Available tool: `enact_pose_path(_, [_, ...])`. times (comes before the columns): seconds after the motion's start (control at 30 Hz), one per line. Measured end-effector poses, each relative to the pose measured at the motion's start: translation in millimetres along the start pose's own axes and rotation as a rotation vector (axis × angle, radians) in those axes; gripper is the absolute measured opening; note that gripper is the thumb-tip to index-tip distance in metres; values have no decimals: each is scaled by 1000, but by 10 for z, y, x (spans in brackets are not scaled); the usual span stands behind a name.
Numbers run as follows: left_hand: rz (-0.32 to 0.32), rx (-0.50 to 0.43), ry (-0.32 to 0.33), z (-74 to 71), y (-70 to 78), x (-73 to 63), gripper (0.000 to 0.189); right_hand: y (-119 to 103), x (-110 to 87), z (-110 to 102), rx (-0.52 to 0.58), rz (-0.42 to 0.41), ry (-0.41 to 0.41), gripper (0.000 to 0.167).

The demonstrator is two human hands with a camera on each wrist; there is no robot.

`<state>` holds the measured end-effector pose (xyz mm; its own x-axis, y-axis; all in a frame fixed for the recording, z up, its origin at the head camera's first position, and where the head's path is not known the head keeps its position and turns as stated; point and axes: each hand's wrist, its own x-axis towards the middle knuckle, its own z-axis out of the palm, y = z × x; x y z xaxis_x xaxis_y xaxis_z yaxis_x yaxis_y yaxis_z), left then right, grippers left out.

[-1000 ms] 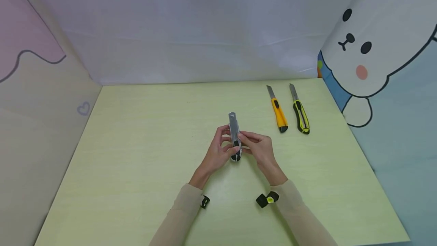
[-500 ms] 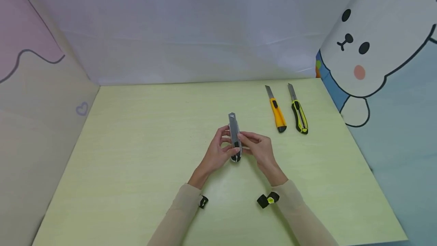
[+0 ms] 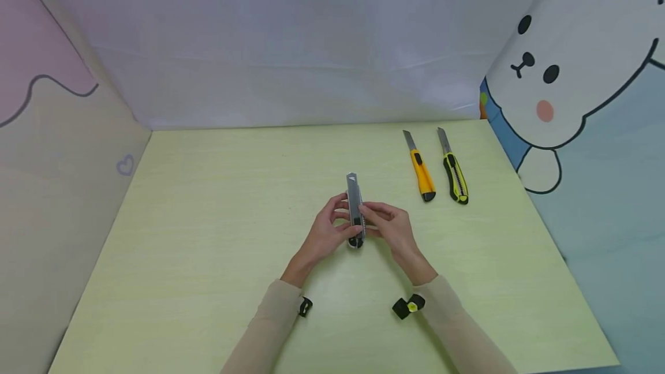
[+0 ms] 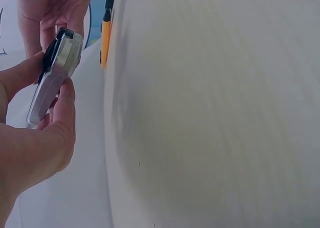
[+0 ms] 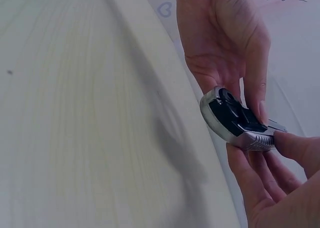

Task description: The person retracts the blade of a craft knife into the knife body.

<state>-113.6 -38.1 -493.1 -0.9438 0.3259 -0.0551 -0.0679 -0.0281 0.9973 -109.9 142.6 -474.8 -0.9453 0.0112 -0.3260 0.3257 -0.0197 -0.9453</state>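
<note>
Both hands hold a silver and black utility knife (image 3: 354,204) over the middle of the table, its front end pointing away from me. My left hand (image 3: 328,232) grips it from the left, thumb across the black rear part and fingers along the far side. From the right, my right hand (image 3: 392,227) pinches the edge between thumb and fingers. The right wrist view shows the knife's rounded black butt (image 5: 225,110) and ribbed side close up. In the left wrist view the knife (image 4: 57,70) is tilted, with the left thumb and fingers on opposite faces.
On the pale table (image 3: 208,218) at the back right lie an orange utility knife (image 3: 423,175) and a yellow-green and black one (image 3: 455,178), side by side with blades out. A white cloth wall (image 3: 312,45) stands behind, with printed panels on either side.
Both hands keep their hold on the silver utility knife, which has shifted very slightly left and nearer to me. The two knives on the table stay put.
</note>
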Motion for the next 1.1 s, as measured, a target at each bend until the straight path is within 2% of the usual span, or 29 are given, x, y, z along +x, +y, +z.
enact_pose_path(0.27, [-28,18,-3,-70,78,-29,76,-21,-10,35,-36,-22,-42,37])
enact_pose_path(0.43, [-55,43,30,-136,98,-45,76,-24,-2,99,-50,-51,-87,36])
enact_pose_path(0.77, [-124,131,106,-253,128,-58,69,-7,30,227,-45,-96,-112,34])
enact_pose_path(1.1, [-147,114,141,-421,127,-106,70,-27,85,370,-110,-128,-204,36])
